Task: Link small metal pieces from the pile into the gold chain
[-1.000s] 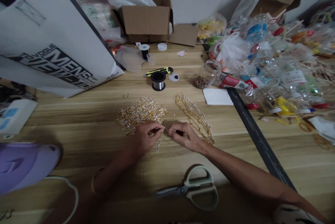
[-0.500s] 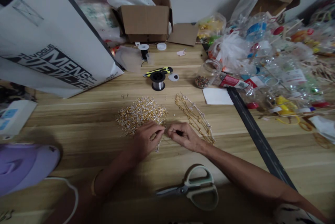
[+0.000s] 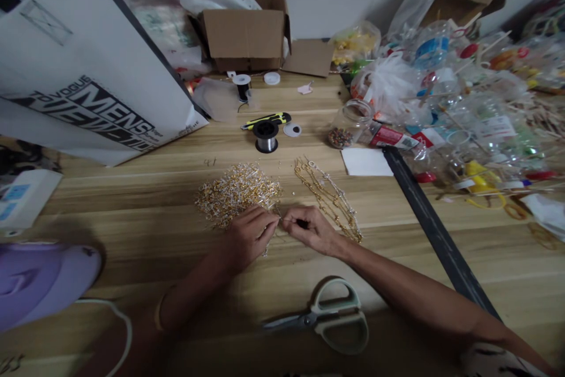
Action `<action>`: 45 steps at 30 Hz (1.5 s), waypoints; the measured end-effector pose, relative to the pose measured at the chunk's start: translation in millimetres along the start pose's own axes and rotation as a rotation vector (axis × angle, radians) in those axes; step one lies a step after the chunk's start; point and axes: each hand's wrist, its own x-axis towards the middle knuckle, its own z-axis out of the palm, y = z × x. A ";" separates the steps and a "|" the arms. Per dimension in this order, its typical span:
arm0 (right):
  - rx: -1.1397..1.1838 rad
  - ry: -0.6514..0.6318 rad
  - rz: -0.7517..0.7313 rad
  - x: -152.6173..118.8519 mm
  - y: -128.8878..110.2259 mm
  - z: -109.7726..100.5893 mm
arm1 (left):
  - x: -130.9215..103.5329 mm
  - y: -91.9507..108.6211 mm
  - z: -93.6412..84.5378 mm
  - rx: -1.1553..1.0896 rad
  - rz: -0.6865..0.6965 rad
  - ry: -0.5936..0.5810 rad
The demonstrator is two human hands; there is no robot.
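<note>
"What's at the left?"

"A loose pile of gold and silver pieces (image 3: 233,192), with the left hand (image 3: 247,234) at its near edge, thumb and forefinger pinched nearly shut. A short silver strand (image 3: 265,250) lies just below those fingertips."

"And the right hand (image 3: 315,231)?"

"Closed in a pinch too, tips almost meeting the left's. Something thin shows between them — I can't tell which hand grips it."

"Then scissors (image 3: 308,320) below, and linked chains (image 3: 329,196) beyond the right hand. Which step?"

"Fine fingertip joining, I'd judge — the next move calls for steady, light pressure."
</note>
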 end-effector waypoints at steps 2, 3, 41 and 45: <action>-0.002 0.003 0.001 0.1 -0.3 -0.1 | 0.1 0.3 0.0 0.011 0.006 0.007; -0.005 0.005 0.001 0.1 -0.5 -0.1 | 0.3 0.7 -0.2 0.021 0.008 0.005; -0.157 0.076 -0.035 -1.2 4.4 6.4 | 2.3 2.3 1.0 -0.294 -0.279 -0.008; -0.187 0.080 -0.050 -2.3 7.5 8.0 | 2.6 3.6 0.8 -0.299 -0.337 -0.050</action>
